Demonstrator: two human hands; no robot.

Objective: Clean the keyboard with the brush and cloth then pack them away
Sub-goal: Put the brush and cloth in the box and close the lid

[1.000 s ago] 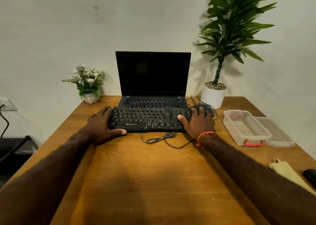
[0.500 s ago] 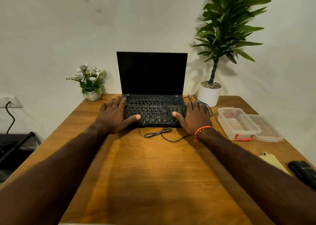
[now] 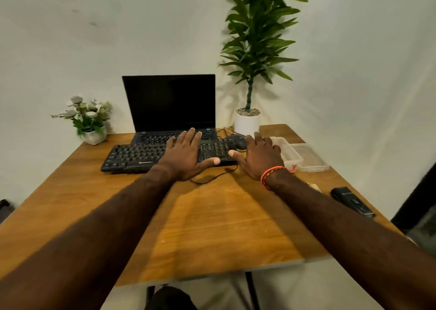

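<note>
The keyboard [image 3: 151, 155] now lies further left on the table [image 3: 212, 215], clear of the laptop [image 3: 169, 106], and both hands have let go. The left hand [image 3: 186, 155] hovers flat and open over its right half; the right hand [image 3: 259, 156] spreads open beside the mouse [image 3: 238, 141].

Wooden table [image 3: 212, 227] with keyboard [image 3: 141, 156], laptop [image 3: 168, 104], container [image 3: 291, 155].

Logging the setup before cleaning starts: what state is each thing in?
laptop: open, screen dark
keyboard: flat on table
plastic container: open, lid beside it
left hand: open, empty, over keyboard
right hand: open, empty
</note>
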